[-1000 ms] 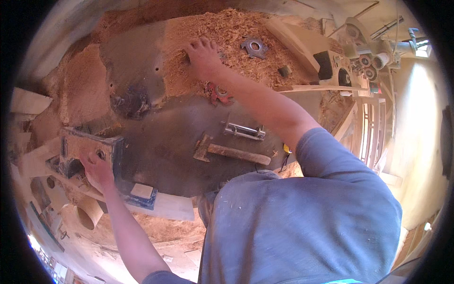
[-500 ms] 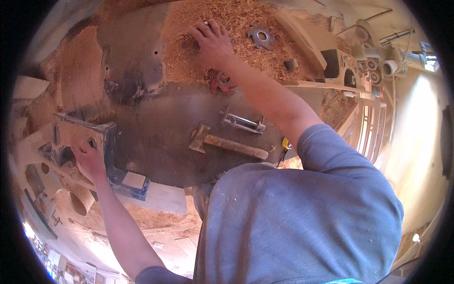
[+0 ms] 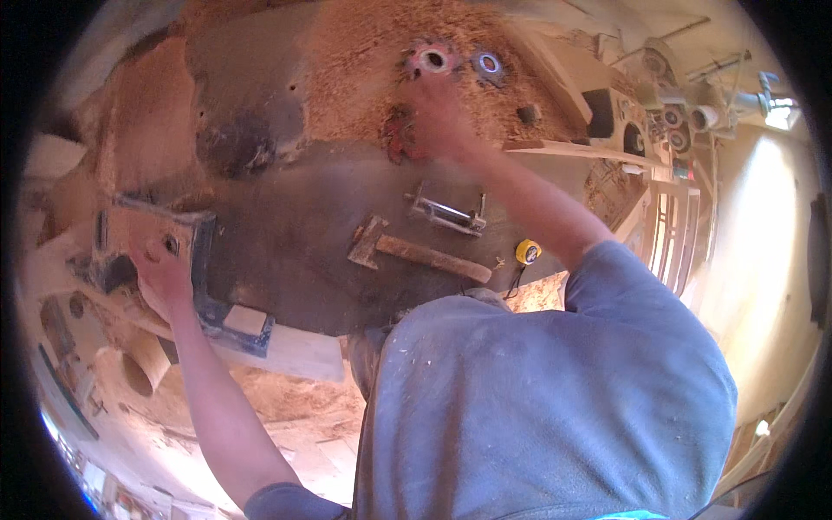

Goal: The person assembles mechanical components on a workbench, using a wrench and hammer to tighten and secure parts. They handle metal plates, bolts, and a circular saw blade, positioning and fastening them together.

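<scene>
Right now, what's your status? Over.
Left hand on dusty, dark metal housing; right hand, blurred, at red, ring-shaped metal cutter, grip unclear; loose orange wood shavings around cutter.

Woodworking shop: shavings [image 3: 355, 95], hammer [image 3: 433, 258]

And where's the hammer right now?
In the head view, the hammer lies near the middle on the dark worktop, just below the small metal fixture and left of the yellow tape measure.
</scene>
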Tool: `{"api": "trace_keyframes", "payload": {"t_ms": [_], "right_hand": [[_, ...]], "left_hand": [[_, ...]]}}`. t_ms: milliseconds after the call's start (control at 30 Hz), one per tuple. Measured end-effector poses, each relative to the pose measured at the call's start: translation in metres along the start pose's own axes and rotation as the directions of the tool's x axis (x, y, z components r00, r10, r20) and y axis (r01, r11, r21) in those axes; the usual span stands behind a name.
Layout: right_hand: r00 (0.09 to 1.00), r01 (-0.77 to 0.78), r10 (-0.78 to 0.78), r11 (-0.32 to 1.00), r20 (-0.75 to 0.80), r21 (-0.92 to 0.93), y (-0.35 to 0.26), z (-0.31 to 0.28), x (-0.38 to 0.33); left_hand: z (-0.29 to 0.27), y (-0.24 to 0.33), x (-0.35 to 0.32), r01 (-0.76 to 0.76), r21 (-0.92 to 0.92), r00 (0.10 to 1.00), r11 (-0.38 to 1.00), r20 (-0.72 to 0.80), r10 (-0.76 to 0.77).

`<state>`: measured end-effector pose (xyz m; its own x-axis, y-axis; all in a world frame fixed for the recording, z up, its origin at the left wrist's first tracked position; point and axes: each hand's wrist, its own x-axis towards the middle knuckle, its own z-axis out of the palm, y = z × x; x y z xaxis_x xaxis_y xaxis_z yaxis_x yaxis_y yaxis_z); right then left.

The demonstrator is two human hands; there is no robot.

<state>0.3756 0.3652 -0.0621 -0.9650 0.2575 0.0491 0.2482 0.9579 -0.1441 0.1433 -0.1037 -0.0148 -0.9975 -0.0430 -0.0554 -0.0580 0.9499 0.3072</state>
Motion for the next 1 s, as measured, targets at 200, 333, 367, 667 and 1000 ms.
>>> {"api": "trace_keyframes", "payload": {"t_ms": [200, 333, 367, 667, 1000], "right_hand": [[0.981, -0.193, 0.189, 0.976, 0.049, 0.104, -0.049, -0.01, -0.009], [0.954, -0.246, 0.236, 0.969, 0.182, 0.029, -0.048, -0.013, 0.003], [0.95, -0.23, 0.215, 0.972, 0.228, 0.041, -0.046, -0.02, 0.006], [0.969, -0.222, 0.237, 0.961, -0.076, 0.167, -0.008, -0.075, 0.008], [0.862, -0.467, 0.481, 0.877, -0.161, 0.115, 0.064, -0.064, 0.062]], "left_hand": [[-0.004, 0.005, -0.002, -0.004, -0.031, 1.0, 1.0, -0.008, 0.004], [-0.006, 0.005, 0.0, -0.012, 0.006, 1.0, 1.0, 0.001, 0.012], [-0.005, 0.004, 0.002, -0.011, 0.0, 1.0, 1.0, 0.002, 0.011], [0.005, -0.02, 0.005, -0.147, -0.056, 0.984, 0.988, -0.112, 0.14], [0.032, -0.067, 0.037, -0.482, 0.419, 0.815, 0.77, -0.109, 0.57]]}}
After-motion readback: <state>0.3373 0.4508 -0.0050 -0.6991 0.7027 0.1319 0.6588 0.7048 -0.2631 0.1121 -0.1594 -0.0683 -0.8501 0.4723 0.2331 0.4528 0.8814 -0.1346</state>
